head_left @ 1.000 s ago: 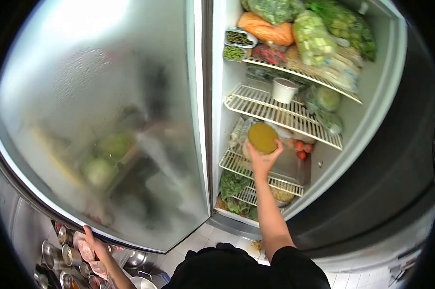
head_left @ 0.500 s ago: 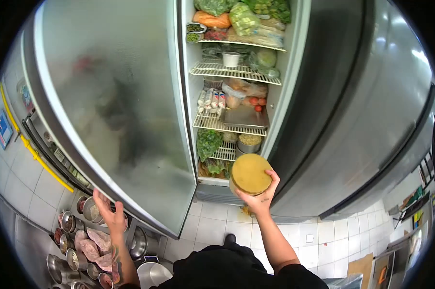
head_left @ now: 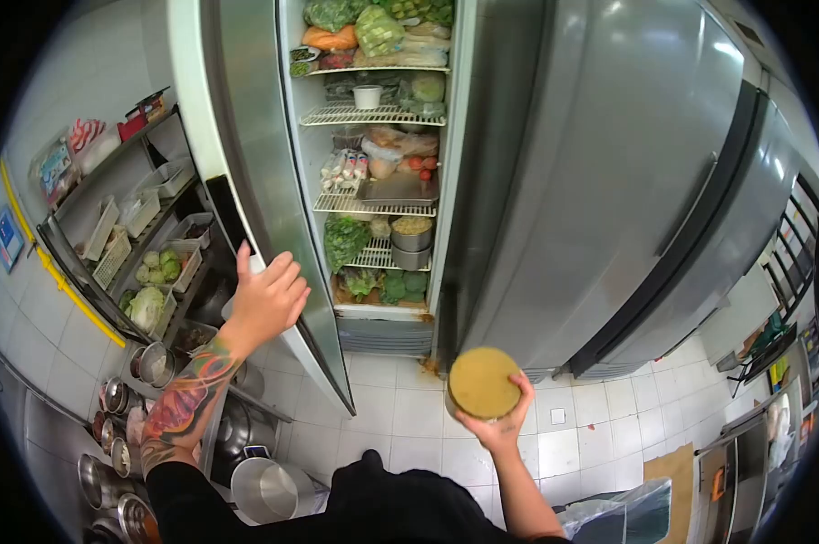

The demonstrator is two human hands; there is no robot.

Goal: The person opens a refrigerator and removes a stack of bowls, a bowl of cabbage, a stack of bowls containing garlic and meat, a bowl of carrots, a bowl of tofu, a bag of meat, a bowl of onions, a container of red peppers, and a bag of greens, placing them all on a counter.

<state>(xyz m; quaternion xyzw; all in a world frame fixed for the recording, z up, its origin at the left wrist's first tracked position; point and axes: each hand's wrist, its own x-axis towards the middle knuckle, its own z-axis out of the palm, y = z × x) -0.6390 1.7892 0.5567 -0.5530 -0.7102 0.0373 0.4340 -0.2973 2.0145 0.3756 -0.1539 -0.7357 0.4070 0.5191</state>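
My left hand (head_left: 266, 299) is on the edge of the glass fridge door (head_left: 246, 163), its fingers curled over the frame. In my right hand (head_left: 502, 419) is a round container (head_left: 484, 383) with a yellowish top, held out from the fridge at its lower right. The door stands partly open. Inside, wire shelves (head_left: 373, 113) bear bagged vegetables (head_left: 379, 31), a white tub (head_left: 367, 97), a metal tray (head_left: 399, 189), tomatoes (head_left: 422, 164), leafy greens (head_left: 346, 240) and a metal pot (head_left: 412, 233).
A rack (head_left: 124, 240) with vegetable baskets stands at the left. Below it are several metal bowls and a large pot (head_left: 278, 490). Closed steel cabinets (head_left: 600, 181) rise at the right. Cardboard (head_left: 672, 490) and plastic sheeting lie at the lower right.
The fridge door has swung partway toward closed, with my left hand moving up and right along it. My right hand and the container have moved lower, away from the shelves.
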